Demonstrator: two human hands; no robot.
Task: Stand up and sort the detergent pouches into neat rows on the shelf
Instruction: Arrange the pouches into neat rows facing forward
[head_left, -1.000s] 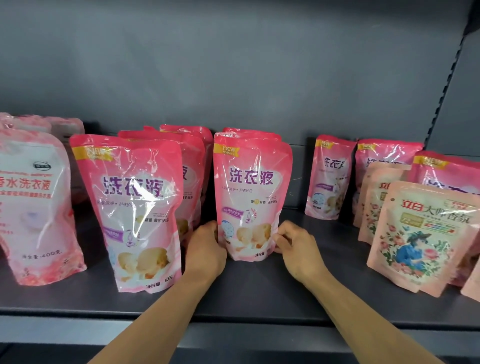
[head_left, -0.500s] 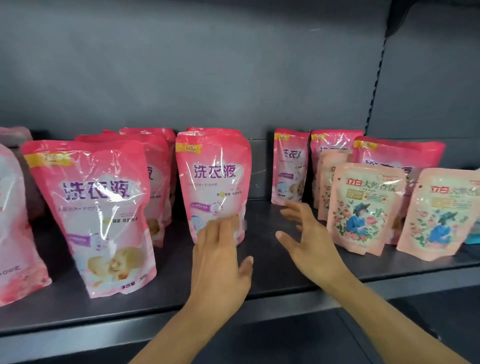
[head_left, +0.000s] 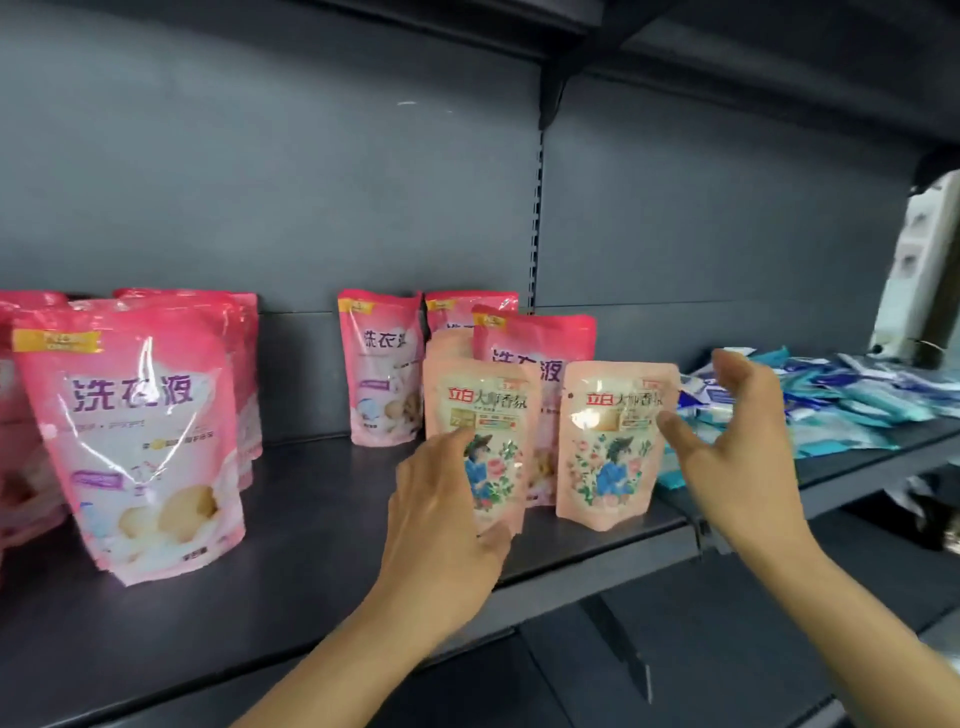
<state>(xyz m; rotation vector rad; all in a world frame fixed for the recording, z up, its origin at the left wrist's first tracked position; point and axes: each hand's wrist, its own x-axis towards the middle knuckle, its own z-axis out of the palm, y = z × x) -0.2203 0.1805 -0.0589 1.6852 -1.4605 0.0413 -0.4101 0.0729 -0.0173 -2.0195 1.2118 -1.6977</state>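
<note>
Left hand: the left hand (head_left: 441, 525) is spread, fingers straight, in front of the left floral pouch (head_left: 485, 441); the blur hides whether the fingertips touch it, though nothing is gripped.
Right hand: the right hand (head_left: 737, 447) is spread in a wide cup, thumb toward the right floral pouch (head_left: 613, 441) and fingers raised behind its right edge, apparently not yet closed on it.
Pouches: both floral pouches stand upright near the front of the shelf (head_left: 322, 535), side by side with a narrow gap. Behind them stands a taller pink pouch (head_left: 535, 343), with more pink ones further left, including a large pink pouch (head_left: 140, 441) near the front edge.
Right of the shelf: blue packets (head_left: 852, 400) lie flat in a heap on the neighbouring shelf.
Step in hand: probably squaring up the two floral pouches as a front row.
Doing it well: take each pouch low at its sides, since soft pouches will likely buckle if pushed from the top. Bring the bases level and faces forward, keep the right one clear of the shelf end, and avoid nudging the pink pouch behind.
</note>
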